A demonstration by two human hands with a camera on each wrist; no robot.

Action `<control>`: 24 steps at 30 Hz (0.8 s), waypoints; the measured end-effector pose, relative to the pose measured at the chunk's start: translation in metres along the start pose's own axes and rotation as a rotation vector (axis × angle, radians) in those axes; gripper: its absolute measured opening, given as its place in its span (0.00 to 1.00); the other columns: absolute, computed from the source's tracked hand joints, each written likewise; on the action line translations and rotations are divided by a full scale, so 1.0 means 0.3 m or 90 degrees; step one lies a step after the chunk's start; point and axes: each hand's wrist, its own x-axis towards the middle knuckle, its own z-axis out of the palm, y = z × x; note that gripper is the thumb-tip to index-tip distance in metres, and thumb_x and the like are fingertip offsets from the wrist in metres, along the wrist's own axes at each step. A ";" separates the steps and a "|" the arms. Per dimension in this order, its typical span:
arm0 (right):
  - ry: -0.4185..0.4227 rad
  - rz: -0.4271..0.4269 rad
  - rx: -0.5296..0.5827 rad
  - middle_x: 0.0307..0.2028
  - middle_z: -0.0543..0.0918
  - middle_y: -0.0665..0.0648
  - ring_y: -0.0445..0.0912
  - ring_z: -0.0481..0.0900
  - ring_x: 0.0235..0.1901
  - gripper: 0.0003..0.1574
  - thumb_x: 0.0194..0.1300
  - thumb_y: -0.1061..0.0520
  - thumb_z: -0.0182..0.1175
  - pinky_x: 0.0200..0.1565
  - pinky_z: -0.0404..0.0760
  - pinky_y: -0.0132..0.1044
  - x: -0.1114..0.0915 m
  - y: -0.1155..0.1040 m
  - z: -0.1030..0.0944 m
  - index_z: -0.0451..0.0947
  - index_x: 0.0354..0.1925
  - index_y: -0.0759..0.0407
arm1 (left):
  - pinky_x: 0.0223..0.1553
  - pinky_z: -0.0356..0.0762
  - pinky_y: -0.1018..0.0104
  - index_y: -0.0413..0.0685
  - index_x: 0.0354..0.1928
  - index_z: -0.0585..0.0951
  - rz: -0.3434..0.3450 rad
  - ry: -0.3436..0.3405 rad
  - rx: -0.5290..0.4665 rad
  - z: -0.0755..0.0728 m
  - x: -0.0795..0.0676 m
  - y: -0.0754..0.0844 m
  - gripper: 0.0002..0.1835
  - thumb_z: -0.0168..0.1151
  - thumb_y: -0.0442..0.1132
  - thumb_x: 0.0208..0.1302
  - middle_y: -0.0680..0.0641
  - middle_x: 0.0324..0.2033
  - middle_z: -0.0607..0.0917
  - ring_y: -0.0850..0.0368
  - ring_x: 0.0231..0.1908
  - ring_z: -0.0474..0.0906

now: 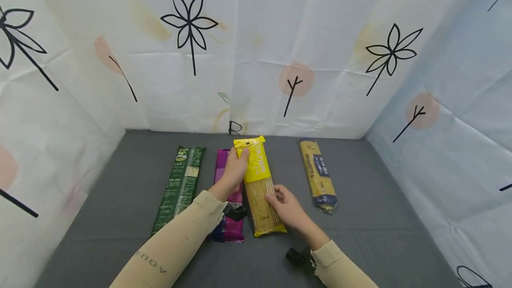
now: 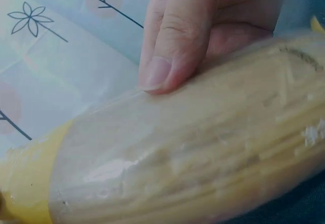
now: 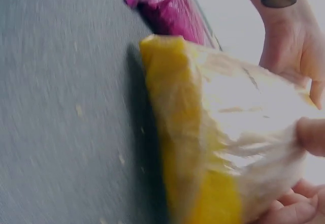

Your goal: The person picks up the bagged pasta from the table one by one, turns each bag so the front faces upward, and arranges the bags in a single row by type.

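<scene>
A yellow spaghetti packet [image 1: 256,168] with a clear window is held slightly tilted between both hands. Near its top end, the left hand [image 1: 236,168] grips the left edge, thumb on the front. The right hand [image 1: 287,206] pinches the lower right edge; its thumb presses the clear film, as the left wrist view shows. In the right wrist view, the packet's yellow lower end [image 3: 170,117] casts a shadow on the grey cloth. Partly behind the left wrist lies a purple packet [image 1: 236,226], close beside the yellow one.
A green packet [image 1: 182,186] lies at the left, overlapped by the left sleeve. Another spaghetti packet [image 1: 318,172] with blue ends rests to the right. Grey cloth [image 1: 372,217] covers the table, and patterned white sheets [image 1: 256,48] enclose its back and sides.
</scene>
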 end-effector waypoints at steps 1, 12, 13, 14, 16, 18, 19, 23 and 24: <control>0.003 0.006 0.020 0.49 0.80 0.63 0.50 0.81 0.42 0.27 0.75 0.51 0.51 0.38 0.81 0.43 -0.007 -0.013 0.003 0.63 0.62 0.67 | 0.47 0.75 0.54 0.50 0.60 0.63 -0.002 0.002 0.007 0.000 0.000 -0.005 0.19 0.44 0.52 0.76 0.42 0.47 0.74 0.48 0.46 0.75; 0.172 0.026 0.026 0.47 0.78 0.65 0.50 0.80 0.37 0.27 0.76 0.53 0.49 0.34 0.81 0.44 0.036 0.048 -0.009 0.59 0.68 0.58 | 0.57 0.70 0.48 0.44 0.72 0.52 -0.013 -0.091 0.102 0.079 -0.027 -0.082 0.31 0.50 0.40 0.73 0.38 0.60 0.69 0.46 0.56 0.71; 0.185 0.026 0.028 0.47 0.78 0.65 0.51 0.81 0.36 0.27 0.76 0.54 0.48 0.33 0.81 0.44 0.042 0.049 -0.015 0.58 0.68 0.57 | 0.57 0.70 0.48 0.44 0.73 0.51 -0.015 -0.110 0.113 0.091 -0.034 -0.096 0.32 0.50 0.40 0.73 0.38 0.59 0.70 0.46 0.56 0.72; 0.198 0.028 0.033 0.46 0.78 0.66 0.51 0.81 0.36 0.27 0.76 0.54 0.48 0.33 0.81 0.45 0.049 0.050 -0.022 0.58 0.69 0.56 | 0.56 0.71 0.48 0.44 0.73 0.51 -0.018 -0.128 0.124 0.102 -0.042 -0.109 0.32 0.50 0.40 0.73 0.38 0.57 0.71 0.47 0.55 0.72; 0.214 0.034 0.040 0.47 0.78 0.66 0.52 0.82 0.35 0.28 0.76 0.54 0.47 0.32 0.82 0.45 0.062 0.050 -0.039 0.57 0.70 0.55 | 0.53 0.73 0.50 0.44 0.74 0.50 -0.018 -0.152 0.149 0.125 -0.051 -0.134 0.34 0.52 0.41 0.72 0.38 0.53 0.74 0.49 0.51 0.75; 0.226 0.046 0.043 0.48 0.78 0.67 0.53 0.82 0.36 0.28 0.77 0.53 0.47 0.33 0.82 0.46 0.077 0.049 -0.062 0.56 0.70 0.54 | 0.48 0.76 0.51 0.45 0.74 0.50 -0.009 -0.174 0.161 0.147 -0.060 -0.153 0.35 0.54 0.40 0.71 0.39 0.49 0.76 0.50 0.47 0.77; 0.232 0.053 0.043 0.48 0.77 0.67 0.53 0.82 0.36 0.28 0.77 0.53 0.46 0.33 0.82 0.46 0.086 0.050 -0.074 0.56 0.71 0.54 | 0.46 0.78 0.53 0.44 0.74 0.50 0.002 -0.183 0.164 0.158 -0.061 -0.162 0.36 0.56 0.39 0.71 0.39 0.48 0.76 0.50 0.45 0.78; 0.251 0.070 0.029 0.49 0.77 0.67 0.55 0.80 0.39 0.28 0.77 0.53 0.45 0.36 0.82 0.45 0.118 0.053 -0.123 0.56 0.71 0.53 | 0.43 0.80 0.56 0.42 0.73 0.52 0.045 -0.228 0.183 0.199 -0.068 -0.186 0.41 0.63 0.34 0.63 0.39 0.52 0.76 0.50 0.45 0.78; 0.254 0.070 0.023 0.49 0.76 0.67 0.55 0.80 0.40 0.28 0.77 0.54 0.45 0.36 0.81 0.45 0.125 0.053 -0.132 0.56 0.71 0.54 | 0.44 0.79 0.56 0.42 0.73 0.52 0.053 -0.232 0.209 0.206 -0.071 -0.190 0.43 0.65 0.35 0.61 0.40 0.54 0.75 0.51 0.46 0.77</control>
